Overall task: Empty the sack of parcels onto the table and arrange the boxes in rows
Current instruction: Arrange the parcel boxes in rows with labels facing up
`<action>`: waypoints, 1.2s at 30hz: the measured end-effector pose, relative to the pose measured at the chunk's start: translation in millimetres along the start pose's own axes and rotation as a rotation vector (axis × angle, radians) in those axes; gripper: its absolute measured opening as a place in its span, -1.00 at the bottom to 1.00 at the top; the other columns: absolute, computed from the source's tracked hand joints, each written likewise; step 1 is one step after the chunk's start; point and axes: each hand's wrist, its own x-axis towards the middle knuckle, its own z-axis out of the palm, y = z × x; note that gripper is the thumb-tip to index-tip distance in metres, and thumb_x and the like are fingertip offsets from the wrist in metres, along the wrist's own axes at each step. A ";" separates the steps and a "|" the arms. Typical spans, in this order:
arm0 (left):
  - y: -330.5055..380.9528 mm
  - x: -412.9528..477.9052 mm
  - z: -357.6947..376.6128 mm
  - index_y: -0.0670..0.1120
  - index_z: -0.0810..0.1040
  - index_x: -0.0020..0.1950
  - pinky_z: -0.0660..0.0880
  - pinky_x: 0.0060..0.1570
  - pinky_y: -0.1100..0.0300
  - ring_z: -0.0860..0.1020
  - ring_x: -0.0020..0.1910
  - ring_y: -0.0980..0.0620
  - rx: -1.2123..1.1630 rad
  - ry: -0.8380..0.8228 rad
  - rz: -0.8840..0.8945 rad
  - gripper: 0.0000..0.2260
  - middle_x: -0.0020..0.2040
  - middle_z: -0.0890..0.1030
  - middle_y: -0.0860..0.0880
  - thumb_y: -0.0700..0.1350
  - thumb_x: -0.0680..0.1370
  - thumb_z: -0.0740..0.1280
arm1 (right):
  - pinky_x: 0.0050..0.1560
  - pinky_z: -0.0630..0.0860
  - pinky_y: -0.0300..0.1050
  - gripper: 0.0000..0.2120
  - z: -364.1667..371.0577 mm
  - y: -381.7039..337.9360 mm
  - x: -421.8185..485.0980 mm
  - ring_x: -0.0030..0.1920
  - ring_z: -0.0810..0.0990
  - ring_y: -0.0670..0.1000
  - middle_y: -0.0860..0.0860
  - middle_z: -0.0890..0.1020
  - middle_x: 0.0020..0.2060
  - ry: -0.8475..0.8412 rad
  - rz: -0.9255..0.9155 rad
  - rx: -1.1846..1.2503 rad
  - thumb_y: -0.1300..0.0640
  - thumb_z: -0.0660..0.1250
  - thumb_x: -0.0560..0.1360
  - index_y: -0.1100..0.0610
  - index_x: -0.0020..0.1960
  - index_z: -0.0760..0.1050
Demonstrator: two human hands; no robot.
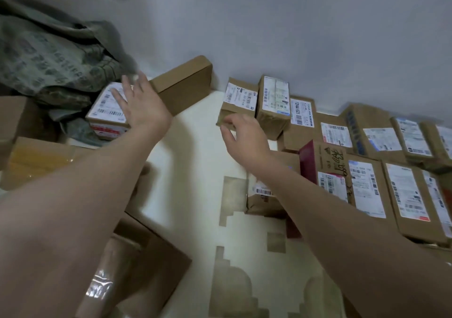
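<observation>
A green-grey printed sack (49, 58) lies crumpled at the back left. My left hand (139, 105) is spread flat, fingers apart, over a labelled box (107, 112) with a red stripe beside the sack. A long plain brown box (183, 85) lies just behind that hand. My right hand (244, 136) hovers with loosely curled fingers at the near edge of a small labelled box (239, 100), the leftmost of a back row of several boxes (303, 112) along the wall. A second row of labelled boxes (367, 188) lies nearer me at the right.
The table (195, 171) has a cream cloth with tan patterns. Loose brown boxes (36, 161) sit at the left, one under my left forearm, and a taped box (137, 276) lies at the near edge. A grey wall (269, 24) runs behind the rows.
</observation>
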 end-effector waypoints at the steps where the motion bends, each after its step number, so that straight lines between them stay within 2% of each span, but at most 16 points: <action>1: -3.2 -1.6 2.0 -0.16 0.31 0.44 -0.18 0.52 -0.15 0.17 0.50 -0.17 0.042 0.049 0.048 -0.40 0.40 0.38 -0.21 -0.24 0.41 0.36 | 0.19 0.35 -0.08 -0.71 4.2 -0.2 2.5 0.23 0.46 0.11 0.07 0.57 0.16 0.003 -0.010 0.026 0.06 0.21 0.61 0.13 0.26 0.52; 3: -3.2 -15.0 10.3 -0.14 0.45 0.24 -0.08 0.52 -0.15 0.37 0.30 -0.22 0.090 0.113 0.179 -0.56 0.19 0.48 -0.21 -0.21 0.36 0.38 | 0.17 0.40 -0.07 -0.73 13.7 0.8 4.9 0.19 0.49 0.10 0.05 0.58 0.14 0.021 0.011 0.056 0.08 0.21 0.60 0.11 0.25 0.52; 5: 3.7 -36.4 19.0 -0.10 0.43 0.22 0.06 0.49 -0.13 0.44 0.19 -0.23 0.082 0.058 0.283 -0.56 0.14 0.46 -0.20 -0.15 0.35 0.39 | 0.18 0.43 -0.03 -0.71 21.3 1.5 5.0 0.18 0.51 0.10 0.05 0.55 0.18 -0.008 0.067 0.077 0.14 0.19 0.60 0.10 0.29 0.50; 8: 15.5 -62.7 32.5 -0.06 0.34 0.34 0.30 0.25 -0.06 0.43 0.19 -0.23 0.062 -0.124 0.314 -0.48 0.26 0.38 -0.21 0.04 0.45 0.40 | 0.21 0.44 -0.03 -0.65 26.0 3.1 3.1 0.21 0.51 0.09 0.05 0.51 0.25 -0.075 0.121 0.063 0.18 0.17 0.59 0.09 0.36 0.45; 11: 17.2 -69.8 45.2 0.04 0.19 0.49 0.26 0.30 -0.14 0.29 0.35 -0.26 0.124 -0.220 0.303 -0.33 0.42 0.21 -0.22 0.22 0.47 0.36 | 0.22 0.44 0.00 -0.66 25.4 7.9 0.8 0.24 0.49 0.13 0.07 0.50 0.27 -0.075 0.094 0.021 0.17 0.19 0.58 0.10 0.35 0.47; 14: 12.4 -64.2 55.8 0.21 0.09 0.52 0.10 0.35 -0.39 -0.06 0.50 -0.36 0.145 -0.327 0.259 -0.35 0.55 -0.10 -0.16 0.13 0.53 0.34 | 0.25 0.42 0.00 -0.67 20.9 14.5 3.9 0.27 0.45 0.12 0.07 0.49 0.28 -0.072 0.083 -0.008 0.18 0.19 0.59 0.09 0.33 0.48; 16: 9.5 -59.0 61.4 0.21 0.12 0.52 0.19 0.38 -0.30 -0.10 0.49 -0.38 0.032 -0.428 0.227 -0.40 0.56 -0.16 -0.15 0.00 0.56 0.33 | 0.26 0.38 -0.05 -0.67 20.5 17.4 5.9 0.31 0.39 0.10 0.06 0.48 0.29 -0.069 0.067 -0.056 0.19 0.18 0.59 0.09 0.32 0.49; 18: 9.6 -54.0 61.8 0.18 0.12 0.54 0.30 0.34 -0.15 -0.03 0.49 -0.32 -0.062 -0.465 0.260 -0.39 0.58 -0.14 -0.13 -0.09 0.56 0.29 | 0.27 0.37 -0.03 -0.69 22.1 16.2 7.6 0.29 0.36 0.12 0.06 0.51 0.25 0.023 -0.006 -0.124 0.24 0.21 0.55 0.14 0.26 0.54; 21: 13.0 -39.6 48.5 0.15 -0.01 0.58 0.26 0.31 -0.21 -0.04 0.53 -0.22 0.002 -0.341 0.218 -0.30 0.59 -0.14 -0.08 0.00 0.55 0.32 | 0.34 0.32 0.22 -0.65 20.1 13.0 23.4 0.37 0.33 0.20 0.11 0.46 0.35 0.163 -0.095 -0.343 0.26 0.28 0.45 0.17 0.22 0.55; 22: 12.7 -33.2 41.9 0.13 -0.03 0.58 0.20 0.32 -0.28 -0.08 0.54 -0.22 0.086 -0.238 0.193 -0.29 0.59 -0.15 -0.09 0.05 0.55 0.31 | 0.43 0.18 0.27 -0.60 17.4 11.8 30.7 0.46 0.22 0.19 0.08 0.34 0.45 0.095 -0.063 -0.429 0.21 0.29 0.46 0.11 0.30 0.49; 24: 9.0 -19.6 29.2 0.09 -0.08 0.59 0.00 0.34 -0.43 -0.19 0.55 -0.27 0.178 -0.096 0.061 -0.26 0.58 -0.22 -0.14 0.09 0.54 0.30 | 0.43 -0.12 0.44 -0.46 13.2 10.8 42.0 0.55 -0.08 0.20 0.03 0.06 0.57 -0.141 0.052 -0.507 0.04 0.29 0.51 -0.09 0.46 0.26; 27: -5.0 1.3 27.2 0.09 -0.14 0.59 -0.13 0.34 -0.47 -0.24 0.52 -0.35 0.111 -0.084 -0.351 -0.20 0.56 -0.30 -0.22 0.08 0.54 0.34 | 0.33 -0.26 0.58 -0.27 16.0 12.7 44.1 0.55 -0.23 0.24 0.03 -0.10 0.59 -0.318 0.139 -0.528 -0.11 0.30 0.52 -0.19 0.54 -0.03; 28: -11.0 4.9 29.6 0.08 -0.12 0.59 -0.12 0.36 -0.44 -0.23 0.53 -0.34 0.087 -0.088 -0.468 -0.23 0.56 -0.28 -0.25 0.03 0.56 0.33 | 0.32 -0.28 0.58 -0.24 17.5 13.5 41.6 0.55 -0.23 0.24 0.04 -0.12 0.59 -0.318 0.130 -0.545 -0.13 0.30 0.52 -0.19 0.55 -0.08; 30: -21.5 7.0 34.6 0.05 -0.04 0.59 -0.06 0.43 -0.33 -0.17 0.54 -0.32 0.075 -0.095 -0.527 -0.36 0.56 -0.19 -0.31 -0.06 0.61 0.25 | 0.32 -0.31 0.57 -0.22 19.0 16.0 38.1 0.55 -0.22 0.24 0.05 -0.14 0.58 -0.309 0.110 -0.572 -0.14 0.28 0.52 -0.20 0.56 -0.14; 32: -25.4 6.3 35.8 0.04 0.11 0.55 0.09 0.41 -0.20 -0.06 0.53 -0.30 0.072 -0.096 -0.453 -0.48 0.55 -0.08 -0.34 -0.10 0.61 0.20 | 0.33 -0.31 0.56 -0.22 17.2 17.9 37.0 0.55 -0.22 0.23 0.04 -0.16 0.58 -0.319 0.107 -0.585 -0.13 0.27 0.53 -0.22 0.55 -0.15; 36: -4.7 5.2 33.3 0.03 0.40 0.33 0.35 0.19 -0.10 0.17 0.40 -0.24 -0.064 -0.082 -0.366 -0.69 0.42 0.18 -0.25 -0.12 0.59 0.25 | 0.34 -0.31 0.55 -0.23 15.8 20.6 36.5 0.55 -0.22 0.22 0.02 -0.14 0.58 -0.296 0.108 -0.587 -0.12 0.27 0.54 -0.25 0.55 -0.16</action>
